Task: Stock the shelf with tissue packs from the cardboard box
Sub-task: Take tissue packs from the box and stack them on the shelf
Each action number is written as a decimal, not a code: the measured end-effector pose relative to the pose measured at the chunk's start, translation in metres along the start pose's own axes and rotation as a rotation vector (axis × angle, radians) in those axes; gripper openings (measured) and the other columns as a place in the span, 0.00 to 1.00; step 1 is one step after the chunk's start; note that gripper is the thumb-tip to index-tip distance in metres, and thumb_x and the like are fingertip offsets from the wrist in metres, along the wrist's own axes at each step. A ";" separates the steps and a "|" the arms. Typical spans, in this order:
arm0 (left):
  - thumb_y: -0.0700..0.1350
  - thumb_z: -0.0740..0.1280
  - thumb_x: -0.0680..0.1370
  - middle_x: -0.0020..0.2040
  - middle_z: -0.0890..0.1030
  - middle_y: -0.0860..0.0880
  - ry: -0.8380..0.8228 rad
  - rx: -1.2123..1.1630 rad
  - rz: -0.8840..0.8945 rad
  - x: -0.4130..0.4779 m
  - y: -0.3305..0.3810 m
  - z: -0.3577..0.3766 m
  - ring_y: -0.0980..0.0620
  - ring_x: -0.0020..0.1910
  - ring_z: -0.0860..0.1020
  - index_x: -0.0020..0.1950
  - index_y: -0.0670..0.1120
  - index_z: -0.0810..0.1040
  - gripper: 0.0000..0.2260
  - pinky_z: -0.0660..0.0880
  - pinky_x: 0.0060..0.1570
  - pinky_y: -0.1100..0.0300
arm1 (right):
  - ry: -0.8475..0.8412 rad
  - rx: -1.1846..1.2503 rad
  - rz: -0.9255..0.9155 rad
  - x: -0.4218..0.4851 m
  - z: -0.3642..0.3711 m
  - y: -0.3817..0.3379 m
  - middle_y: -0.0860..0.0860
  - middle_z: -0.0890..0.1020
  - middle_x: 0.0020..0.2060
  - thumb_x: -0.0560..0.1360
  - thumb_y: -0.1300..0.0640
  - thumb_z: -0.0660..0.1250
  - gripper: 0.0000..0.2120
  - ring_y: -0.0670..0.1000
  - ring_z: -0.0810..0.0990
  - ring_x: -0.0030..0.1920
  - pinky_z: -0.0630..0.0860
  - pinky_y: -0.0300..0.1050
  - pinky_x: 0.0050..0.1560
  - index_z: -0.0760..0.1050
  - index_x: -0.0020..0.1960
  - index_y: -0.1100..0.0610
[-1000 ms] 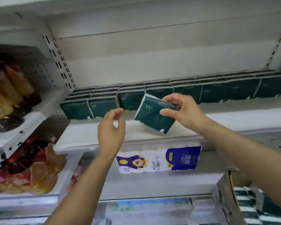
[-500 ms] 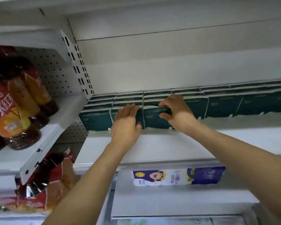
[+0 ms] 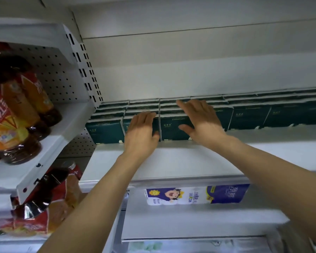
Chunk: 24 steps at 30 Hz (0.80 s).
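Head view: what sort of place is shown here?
Probably a shop aisle: a white metal shelf holds rows of identical dark green tissue packs, orange-labelled brown drink bottles sit to the left, and a white-and-blue toilet-roll pack lies below.

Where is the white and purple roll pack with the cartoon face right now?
In the head view the roll pack lies at lower centre-right, on the shelf just under the one holding the dark green tissue packs, below the right hand.

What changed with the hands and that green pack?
The right hand carried the green tissue pack up into the front row and let go; the left hand moved in flat beside it. The other packs and the roll pack below stayed.
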State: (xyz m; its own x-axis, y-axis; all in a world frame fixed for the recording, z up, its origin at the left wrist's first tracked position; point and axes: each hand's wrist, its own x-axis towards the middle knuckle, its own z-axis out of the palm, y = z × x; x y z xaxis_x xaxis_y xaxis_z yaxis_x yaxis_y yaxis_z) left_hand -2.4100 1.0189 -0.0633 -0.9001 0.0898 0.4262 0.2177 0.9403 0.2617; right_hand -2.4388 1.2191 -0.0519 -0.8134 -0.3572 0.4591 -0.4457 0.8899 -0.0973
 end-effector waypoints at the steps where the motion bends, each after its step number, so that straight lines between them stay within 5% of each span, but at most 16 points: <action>1: 0.44 0.66 0.77 0.71 0.68 0.47 0.033 -0.026 -0.007 -0.002 0.006 -0.001 0.46 0.71 0.64 0.73 0.46 0.66 0.24 0.68 0.65 0.52 | 0.041 0.020 -0.001 -0.008 -0.006 0.003 0.53 0.72 0.64 0.76 0.50 0.68 0.30 0.57 0.67 0.65 0.64 0.52 0.64 0.63 0.75 0.51; 7: 0.43 0.64 0.78 0.55 0.76 0.54 0.118 -0.456 0.069 -0.041 0.092 0.006 0.58 0.50 0.75 0.66 0.50 0.74 0.16 0.76 0.51 0.56 | 0.205 0.146 -0.082 -0.086 -0.038 0.040 0.52 0.79 0.50 0.76 0.52 0.63 0.12 0.55 0.76 0.51 0.68 0.51 0.49 0.79 0.55 0.54; 13: 0.43 0.64 0.79 0.45 0.80 0.58 -0.072 -0.762 -0.010 -0.103 0.195 0.051 0.58 0.41 0.77 0.60 0.53 0.76 0.12 0.75 0.46 0.59 | 0.208 0.311 0.069 -0.192 -0.061 0.100 0.42 0.78 0.45 0.77 0.59 0.65 0.08 0.41 0.74 0.40 0.72 0.43 0.45 0.80 0.54 0.54; 16: 0.43 0.66 0.78 0.49 0.79 0.57 -0.297 -0.793 -0.053 -0.141 0.242 0.087 0.57 0.40 0.77 0.63 0.51 0.75 0.14 0.76 0.48 0.57 | 0.131 0.399 0.188 -0.261 -0.068 0.133 0.40 0.78 0.43 0.76 0.64 0.67 0.08 0.35 0.72 0.41 0.69 0.30 0.44 0.80 0.53 0.57; 19: 0.44 0.67 0.78 0.58 0.78 0.51 -0.528 -0.740 -0.088 -0.187 0.286 0.120 0.55 0.47 0.77 0.68 0.47 0.71 0.19 0.73 0.54 0.61 | 0.014 0.421 0.354 -0.331 -0.071 0.160 0.40 0.79 0.35 0.76 0.62 0.68 0.06 0.40 0.75 0.34 0.72 0.41 0.39 0.81 0.49 0.54; 24: 0.46 0.66 0.78 0.70 0.71 0.48 -0.809 -0.641 -0.115 -0.254 0.335 0.155 0.48 0.67 0.71 0.72 0.46 0.66 0.23 0.67 0.59 0.61 | -0.275 0.461 0.531 -0.426 -0.070 0.190 0.47 0.82 0.38 0.78 0.57 0.65 0.06 0.48 0.79 0.38 0.77 0.51 0.42 0.79 0.51 0.48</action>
State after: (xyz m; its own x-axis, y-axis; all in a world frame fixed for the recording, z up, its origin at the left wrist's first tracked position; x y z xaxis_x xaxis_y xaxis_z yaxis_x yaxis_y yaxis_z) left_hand -2.1676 1.3617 -0.2183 -0.8607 0.4271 -0.2772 0.0611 0.6272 0.7765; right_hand -2.1510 1.5604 -0.2042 -0.9995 -0.0254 0.0165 -0.0301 0.7746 -0.6318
